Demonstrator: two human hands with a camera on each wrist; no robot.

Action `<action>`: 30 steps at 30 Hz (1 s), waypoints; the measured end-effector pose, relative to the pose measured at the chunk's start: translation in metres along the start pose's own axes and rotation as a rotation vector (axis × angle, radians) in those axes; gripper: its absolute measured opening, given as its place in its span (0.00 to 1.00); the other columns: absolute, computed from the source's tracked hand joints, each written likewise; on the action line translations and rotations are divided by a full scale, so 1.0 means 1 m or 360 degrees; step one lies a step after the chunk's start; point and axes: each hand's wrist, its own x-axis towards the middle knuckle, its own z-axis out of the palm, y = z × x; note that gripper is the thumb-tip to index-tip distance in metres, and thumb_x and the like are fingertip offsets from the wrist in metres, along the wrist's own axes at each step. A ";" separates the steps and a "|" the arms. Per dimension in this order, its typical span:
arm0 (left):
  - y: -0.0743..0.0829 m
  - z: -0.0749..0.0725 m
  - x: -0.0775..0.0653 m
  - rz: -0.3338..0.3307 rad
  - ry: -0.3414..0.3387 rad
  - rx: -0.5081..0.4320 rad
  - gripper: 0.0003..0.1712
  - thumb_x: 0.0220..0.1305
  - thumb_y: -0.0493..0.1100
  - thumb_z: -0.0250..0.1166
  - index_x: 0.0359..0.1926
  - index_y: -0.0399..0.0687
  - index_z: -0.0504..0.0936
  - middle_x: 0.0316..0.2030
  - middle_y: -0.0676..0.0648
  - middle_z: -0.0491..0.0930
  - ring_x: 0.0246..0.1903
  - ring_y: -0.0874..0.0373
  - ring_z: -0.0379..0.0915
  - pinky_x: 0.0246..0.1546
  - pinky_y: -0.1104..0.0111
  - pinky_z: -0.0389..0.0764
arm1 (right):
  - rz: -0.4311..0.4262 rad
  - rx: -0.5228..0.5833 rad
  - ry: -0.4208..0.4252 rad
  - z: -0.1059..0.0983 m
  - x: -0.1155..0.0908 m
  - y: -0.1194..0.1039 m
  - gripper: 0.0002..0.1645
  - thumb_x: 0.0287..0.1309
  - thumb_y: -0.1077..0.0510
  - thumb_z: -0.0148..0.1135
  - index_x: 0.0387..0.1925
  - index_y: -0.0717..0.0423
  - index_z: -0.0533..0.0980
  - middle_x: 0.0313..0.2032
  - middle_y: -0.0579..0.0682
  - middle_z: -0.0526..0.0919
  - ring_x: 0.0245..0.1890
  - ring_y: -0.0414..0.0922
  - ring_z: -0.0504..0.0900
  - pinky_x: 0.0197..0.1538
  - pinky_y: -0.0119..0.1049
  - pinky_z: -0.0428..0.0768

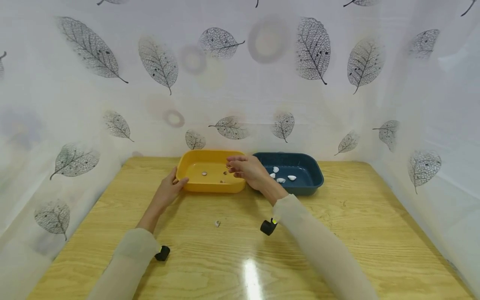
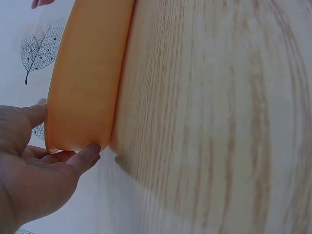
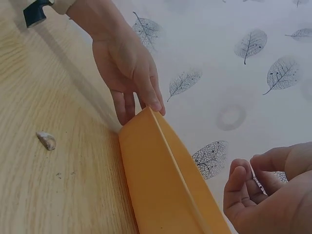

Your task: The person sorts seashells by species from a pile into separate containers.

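My left hand grips the left end of a yellow plastic tray, its thumb at the rim and its other fingers on the outside wall; the left wrist view shows this hold on the orange-looking tray up close. Several small brownish shells lie in that tray. Over its right end hangs my right hand, fingers curled inward. In the right wrist view, the thumb and fingertips of that right hand pinch what looks like a thin, speckled shell, mostly hidden by the fingers.
Beside the yellow tray, to the right, stands a dark blue tray with several white shells inside. One small shell lies on the wooden table in front. A leaf-patterned white curtain rises behind the trays and along both sides.
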 end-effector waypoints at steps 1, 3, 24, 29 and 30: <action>0.000 0.000 0.000 -0.0001 0.0001 0.0000 0.46 0.82 0.49 0.54 0.81 0.35 0.36 0.79 0.30 0.43 0.77 0.35 0.46 0.74 0.48 0.57 | -0.0003 -0.0008 -0.0008 -0.001 -0.003 0.000 0.17 0.77 0.62 0.56 0.60 0.63 0.79 0.59 0.63 0.80 0.47 0.50 0.82 0.63 0.50 0.76; 0.000 0.000 -0.001 0.0000 0.0001 -0.0003 0.46 0.82 0.49 0.54 0.81 0.36 0.36 0.79 0.30 0.43 0.77 0.34 0.45 0.74 0.48 0.57 | -0.0010 -0.0014 -0.0031 -0.003 -0.009 0.002 0.17 0.77 0.61 0.55 0.61 0.65 0.79 0.57 0.60 0.82 0.43 0.47 0.82 0.59 0.47 0.78; 0.004 0.001 -0.003 -0.0013 -0.0002 -0.0001 0.46 0.82 0.48 0.54 0.80 0.33 0.35 0.78 0.28 0.43 0.76 0.33 0.47 0.73 0.49 0.60 | 0.0024 0.0012 -0.0327 -0.018 -0.062 0.038 0.18 0.75 0.63 0.58 0.60 0.70 0.77 0.46 0.52 0.86 0.38 0.43 0.83 0.42 0.32 0.81; 0.005 0.001 -0.004 -0.0010 -0.0013 0.0007 0.47 0.82 0.50 0.54 0.80 0.33 0.34 0.78 0.29 0.43 0.76 0.34 0.46 0.73 0.49 0.59 | 0.0053 0.0006 -0.0378 -0.015 -0.070 0.050 0.19 0.73 0.65 0.59 0.60 0.73 0.76 0.46 0.51 0.86 0.38 0.42 0.84 0.41 0.31 0.81; 0.005 0.001 -0.004 -0.0007 -0.0015 0.0003 0.47 0.82 0.50 0.54 0.80 0.33 0.34 0.78 0.28 0.43 0.76 0.34 0.46 0.73 0.49 0.59 | 0.0053 -0.0013 -0.0386 -0.015 -0.070 0.053 0.20 0.73 0.65 0.60 0.60 0.74 0.76 0.45 0.51 0.87 0.38 0.42 0.84 0.41 0.31 0.81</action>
